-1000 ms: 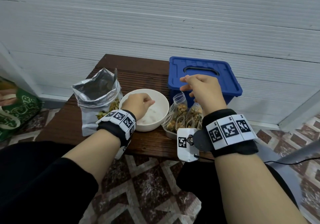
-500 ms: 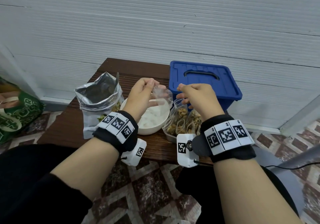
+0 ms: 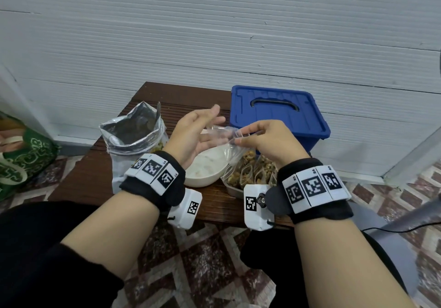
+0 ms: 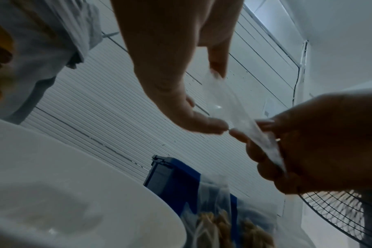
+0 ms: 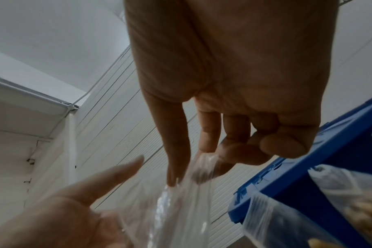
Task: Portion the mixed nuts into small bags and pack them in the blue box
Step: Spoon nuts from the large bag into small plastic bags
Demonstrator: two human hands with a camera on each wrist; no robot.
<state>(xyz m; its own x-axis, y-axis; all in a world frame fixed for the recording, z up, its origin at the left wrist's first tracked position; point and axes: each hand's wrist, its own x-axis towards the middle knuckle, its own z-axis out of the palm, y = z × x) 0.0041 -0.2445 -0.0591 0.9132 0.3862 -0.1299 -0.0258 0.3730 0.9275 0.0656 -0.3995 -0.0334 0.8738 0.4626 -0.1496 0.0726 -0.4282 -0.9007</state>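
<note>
While several filled nut bags [image 3: 253,173] stand beside the lidded blue box [image 3: 278,114], right hand [image 3: 269,140] pinches an empty clear bag [image 3: 223,134] against the flat-fingered left hand [image 3: 194,133], unfilled, nothing visibly boxed.

The right hand [image 5: 234,75] pinches a clear empty plastic bag [image 5: 181,201]. The left hand [image 5: 60,214], fingers [image 5: 121,169] straight, touches it. A blue plastic box [image 5: 308,176] sits just beside.

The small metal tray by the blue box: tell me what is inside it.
The small metal tray holds several small clear bags of mixed nuts, standing upright and packed together. The right hand and its wristband cover the tray's right part, so the full count cannot be seen.
</note>
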